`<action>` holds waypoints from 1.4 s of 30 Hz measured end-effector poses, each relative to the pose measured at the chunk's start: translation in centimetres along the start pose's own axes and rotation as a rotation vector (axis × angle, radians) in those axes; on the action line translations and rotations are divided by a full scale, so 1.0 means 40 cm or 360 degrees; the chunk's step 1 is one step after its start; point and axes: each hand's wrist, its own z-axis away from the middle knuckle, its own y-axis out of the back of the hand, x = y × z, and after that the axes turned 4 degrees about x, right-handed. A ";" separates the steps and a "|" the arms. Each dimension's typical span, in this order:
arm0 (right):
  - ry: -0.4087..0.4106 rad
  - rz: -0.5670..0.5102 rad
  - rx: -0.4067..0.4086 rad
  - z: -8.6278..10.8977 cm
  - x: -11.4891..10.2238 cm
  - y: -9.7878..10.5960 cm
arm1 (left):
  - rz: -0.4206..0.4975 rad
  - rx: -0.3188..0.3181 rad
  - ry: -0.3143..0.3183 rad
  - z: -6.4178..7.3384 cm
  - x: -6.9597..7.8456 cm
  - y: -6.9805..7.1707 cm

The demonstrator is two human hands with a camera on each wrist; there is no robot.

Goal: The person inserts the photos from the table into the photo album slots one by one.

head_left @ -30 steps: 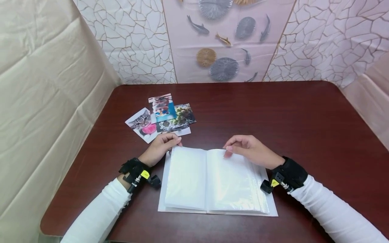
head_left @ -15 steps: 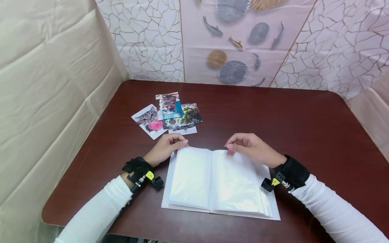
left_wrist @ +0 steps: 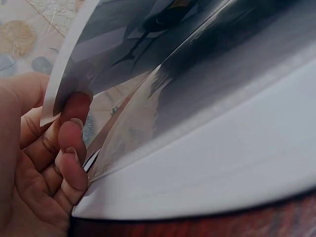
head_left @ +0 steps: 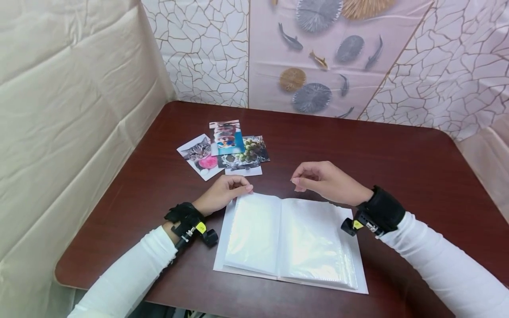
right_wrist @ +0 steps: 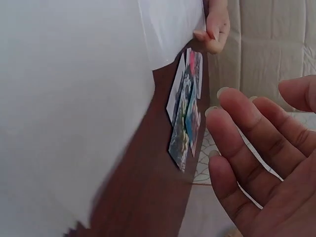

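Observation:
An open photo album [head_left: 310,238] with clear pocket pages lies on the table in the head view. At its upper left corner my left hand [head_left: 222,193] pinches a page. The left wrist view shows a glossy, white-edged page [left_wrist: 103,54] between the thumb and fingers of that hand [left_wrist: 42,168]. My right hand [head_left: 328,182] hovers just above the album's upper right edge, its fingers loosely bent. Nothing lies between those fingers in the right wrist view, where the right hand [right_wrist: 261,153] is apart from the album.
Overlapping photos lie behind my left hand: a cat photo [head_left: 197,152], one with blue in it [head_left: 227,139], one with green round shapes [head_left: 256,149], and a white-edged one [head_left: 250,171] partly covered. They rest on the dark red table [head_left: 354,150]. A cream cloth [head_left: 79,132] hangs at the left.
My right hand has lifted off the album's top edge and moved slightly up. My left hand keeps its hold on the page corner. The head view has turned a little.

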 end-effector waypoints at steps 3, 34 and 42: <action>0.0048 0.0060 0.0000 -0.022 -0.009 -0.001 | 0.0007 -0.0005 0.0003 -0.001 0.003 0.000; 0.0216 0.1271 -0.0021 -0.367 -0.093 -0.125 | 0.0089 -0.0063 0.0086 0.001 0.001 -0.001; 0.0328 0.1593 0.0016 -0.435 -0.098 -0.173 | 0.0114 -0.0061 0.0076 0.000 0.003 -0.004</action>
